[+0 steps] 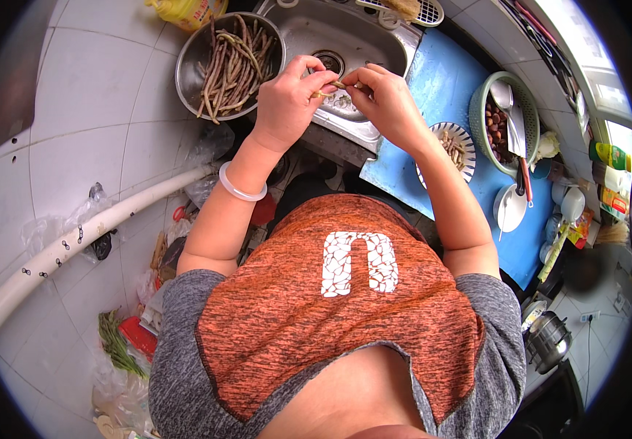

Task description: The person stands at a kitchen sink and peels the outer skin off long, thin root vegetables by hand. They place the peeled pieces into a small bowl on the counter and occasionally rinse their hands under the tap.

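Observation:
Above the near part of the stainless steel sink (368, 41), my left hand (288, 101) and my right hand (384, 101) meet fingertip to fingertip. Both pinch a short length of mottled long bean (339, 84). A pale bean end (320, 95) sticks out under my left fingers. Small scraps (343, 100) lie in the sink below. Left of my left hand, a steel bowl (188, 66) holds a heap of whole purplish long beans (233, 71). Partly behind my right forearm, a plate with a striped rim (470, 156) bears short bean pieces (454, 148).
A green colander (476, 110) holds brown, round items, a ladle and a red-handled knife or turner (521, 140). A white bowl (509, 208) stands on the blue counter cover (442, 66). A yellow bottle (192, 13) is behind the steel bowl. A white pipe (102, 230) runs along the left wall.

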Available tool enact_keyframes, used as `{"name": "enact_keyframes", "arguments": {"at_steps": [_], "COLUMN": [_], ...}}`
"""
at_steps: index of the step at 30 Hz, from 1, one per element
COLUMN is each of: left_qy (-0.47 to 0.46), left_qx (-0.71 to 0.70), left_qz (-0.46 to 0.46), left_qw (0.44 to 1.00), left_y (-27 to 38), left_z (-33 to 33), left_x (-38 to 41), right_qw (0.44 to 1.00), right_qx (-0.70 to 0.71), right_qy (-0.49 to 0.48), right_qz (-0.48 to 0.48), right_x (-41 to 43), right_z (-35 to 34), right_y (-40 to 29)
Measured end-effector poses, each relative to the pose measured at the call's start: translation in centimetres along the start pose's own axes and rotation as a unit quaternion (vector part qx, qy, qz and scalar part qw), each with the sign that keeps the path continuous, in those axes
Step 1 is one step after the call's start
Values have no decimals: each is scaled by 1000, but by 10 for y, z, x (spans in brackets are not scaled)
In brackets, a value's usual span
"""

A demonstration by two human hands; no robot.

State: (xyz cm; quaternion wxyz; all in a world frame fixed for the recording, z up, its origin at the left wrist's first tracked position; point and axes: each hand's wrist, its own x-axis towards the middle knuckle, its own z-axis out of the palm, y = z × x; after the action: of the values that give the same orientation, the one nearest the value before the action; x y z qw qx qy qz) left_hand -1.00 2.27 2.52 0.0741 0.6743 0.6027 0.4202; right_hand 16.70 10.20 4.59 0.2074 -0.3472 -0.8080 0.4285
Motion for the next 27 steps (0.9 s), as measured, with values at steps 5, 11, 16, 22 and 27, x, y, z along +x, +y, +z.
{"name": "enact_keyframes", "arguments": {"at_steps": [5,11,16,22,27], "left_qy": [-3,45,83,102,59], "left_qx": [73,-1,-255,-638,-646], "left_qz": [50,8,-119,-351,-399], "left_qw": [996,999,956,678,648], "left_y": [0,-1,-2,-12,-19], "left_z": [-1,6,16,15,12], "left_x": [-1,-7,-11,-12,-13], "right_qw": [999,986,916,919,992], "right_qx": [-37,128,370,363,-61], "right_qy": [26,65,12,-1,80], "right_qz": [-24,83,155,151,72], "right_x": [1,3,5,7,19], "right_z": [7,24,26,25,25], "right_y": [2,13,14,24,46]}}
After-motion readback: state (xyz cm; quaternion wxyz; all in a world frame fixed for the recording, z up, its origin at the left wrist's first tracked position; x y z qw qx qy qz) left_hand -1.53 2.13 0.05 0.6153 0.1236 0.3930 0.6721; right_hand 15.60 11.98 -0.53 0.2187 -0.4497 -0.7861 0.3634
